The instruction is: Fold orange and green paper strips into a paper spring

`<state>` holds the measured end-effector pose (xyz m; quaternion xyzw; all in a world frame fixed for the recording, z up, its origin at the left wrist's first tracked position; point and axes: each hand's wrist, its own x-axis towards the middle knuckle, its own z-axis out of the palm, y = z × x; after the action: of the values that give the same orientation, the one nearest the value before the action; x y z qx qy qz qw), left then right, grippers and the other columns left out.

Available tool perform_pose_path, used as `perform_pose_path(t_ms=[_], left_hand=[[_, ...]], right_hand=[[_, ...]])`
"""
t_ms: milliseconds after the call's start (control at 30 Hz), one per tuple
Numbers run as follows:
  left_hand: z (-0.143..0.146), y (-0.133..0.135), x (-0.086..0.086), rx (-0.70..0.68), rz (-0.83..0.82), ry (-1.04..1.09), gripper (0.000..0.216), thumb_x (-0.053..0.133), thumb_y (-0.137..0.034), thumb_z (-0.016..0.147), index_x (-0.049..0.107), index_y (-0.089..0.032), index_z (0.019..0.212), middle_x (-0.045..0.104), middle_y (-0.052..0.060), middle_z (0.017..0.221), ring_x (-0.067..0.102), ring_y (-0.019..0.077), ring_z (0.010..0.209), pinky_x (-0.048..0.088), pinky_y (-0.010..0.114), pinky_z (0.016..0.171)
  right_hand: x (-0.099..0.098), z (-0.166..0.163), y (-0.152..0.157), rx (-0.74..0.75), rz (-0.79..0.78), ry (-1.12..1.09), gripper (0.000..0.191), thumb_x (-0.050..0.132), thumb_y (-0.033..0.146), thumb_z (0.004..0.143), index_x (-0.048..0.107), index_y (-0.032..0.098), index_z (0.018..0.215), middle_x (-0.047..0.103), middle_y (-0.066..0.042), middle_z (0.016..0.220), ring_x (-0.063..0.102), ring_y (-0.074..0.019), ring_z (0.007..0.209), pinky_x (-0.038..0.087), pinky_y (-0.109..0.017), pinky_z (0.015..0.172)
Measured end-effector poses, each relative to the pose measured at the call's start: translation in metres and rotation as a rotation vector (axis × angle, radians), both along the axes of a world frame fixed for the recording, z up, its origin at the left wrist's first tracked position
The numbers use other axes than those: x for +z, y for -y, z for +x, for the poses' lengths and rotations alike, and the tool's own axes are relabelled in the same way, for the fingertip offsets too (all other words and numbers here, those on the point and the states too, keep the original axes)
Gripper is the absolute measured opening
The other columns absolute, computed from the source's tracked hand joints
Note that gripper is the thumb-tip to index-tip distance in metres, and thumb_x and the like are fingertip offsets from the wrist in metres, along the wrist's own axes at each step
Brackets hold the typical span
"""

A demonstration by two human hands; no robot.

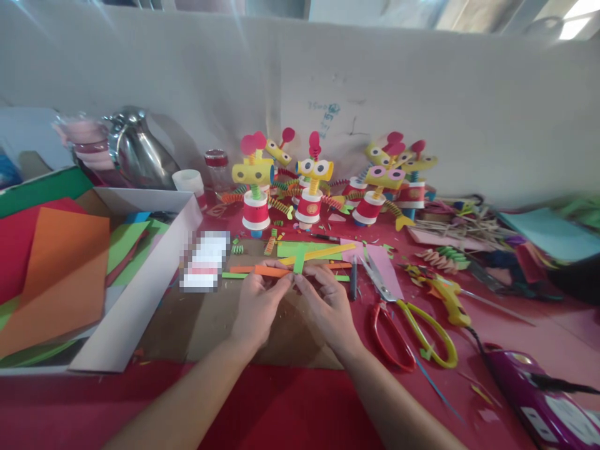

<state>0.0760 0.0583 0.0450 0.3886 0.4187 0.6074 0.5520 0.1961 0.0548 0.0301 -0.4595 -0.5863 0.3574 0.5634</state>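
Note:
My left hand [257, 303] pinches an orange paper strip [272, 271] that points left. Close against it, my right hand [328, 300] is closed around a green paper strip [299, 257] standing up from the fingertips. The two strips meet at right angles between my thumbs; how they join is hidden by the fingers. Just beyond the hands lie a yellow paper strip [344, 249] and a light green paper sheet [287, 249]. Beneath the hands is a brown cardboard sheet [206, 325].
Several paper-cup figures [308, 203] stand along the wall. Scissors [385, 294] lie spread at right, beside a yellow glue gun [450, 299] and a purple power strip [525, 387]. At left sits a white box [140, 287] of coloured paper, with a steel jug [140, 150] behind.

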Motion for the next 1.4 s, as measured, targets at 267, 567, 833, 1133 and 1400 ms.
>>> perform_pose_path(t_ms=[267, 567, 833, 1133, 1400], left_hand=[[0.000, 0.001, -0.001, -0.136, 0.025, 0.032, 0.015, 0.071, -0.019, 0.074, 0.066, -0.019, 0.088, 0.069, 0.002, 0.086, 0.062, 0.0160, 0.084, 0.046, 0.029, 0.082], [-0.001, -0.004, -0.011, -0.125, -0.025, 0.112, 0.010, 0.075, -0.017, 0.068, 0.069, -0.018, 0.076, 0.068, 0.001, 0.081, 0.060, 0.0152, 0.079, 0.046, 0.028, 0.078], [-0.002, -0.004, -0.010, -0.100, -0.094, 0.161, 0.015, 0.079, -0.016, 0.062, 0.070, -0.017, 0.074, 0.068, 0.001, 0.078, 0.061, 0.0148, 0.078, 0.045, 0.028, 0.077], [0.003, 0.003, -0.003, -0.175, 0.004, 0.113, 0.014, 0.075, -0.023, 0.072, 0.072, -0.017, 0.084, 0.071, 0.005, 0.088, 0.063, 0.0184, 0.085, 0.047, 0.032, 0.084], [0.003, -0.001, -0.010, -0.141, -0.001, 0.184, 0.015, 0.075, -0.019, 0.071, 0.072, -0.018, 0.085, 0.073, 0.005, 0.090, 0.065, 0.0195, 0.090, 0.047, 0.034, 0.086]], right_hand=[[0.002, 0.002, -0.002, 0.054, -0.053, -0.175, 0.011, 0.063, 0.031, 0.084, 0.070, 0.022, 0.085, 0.058, -0.001, 0.083, 0.058, -0.0150, 0.073, 0.049, -0.030, 0.070], [-0.004, -0.003, -0.004, 0.049, -0.128, -0.280, 0.012, 0.063, 0.032, 0.082, 0.067, 0.021, 0.081, 0.057, 0.002, 0.070, 0.054, -0.0127, 0.065, 0.046, -0.027, 0.065], [-0.002, -0.004, -0.002, 0.025, -0.102, -0.198, 0.013, 0.060, 0.032, 0.085, 0.064, 0.021, 0.080, 0.055, 0.002, 0.071, 0.052, -0.0131, 0.067, 0.045, -0.027, 0.065], [-0.003, -0.006, 0.000, 0.015, -0.128, -0.337, 0.012, 0.062, 0.034, 0.084, 0.063, 0.022, 0.084, 0.056, 0.002, 0.076, 0.054, -0.0131, 0.070, 0.046, -0.028, 0.069], [-0.007, -0.006, -0.001, 0.097, -0.190, -0.480, 0.011, 0.068, 0.032, 0.080, 0.067, 0.022, 0.084, 0.061, 0.001, 0.081, 0.056, -0.0130, 0.073, 0.047, -0.027, 0.072]])
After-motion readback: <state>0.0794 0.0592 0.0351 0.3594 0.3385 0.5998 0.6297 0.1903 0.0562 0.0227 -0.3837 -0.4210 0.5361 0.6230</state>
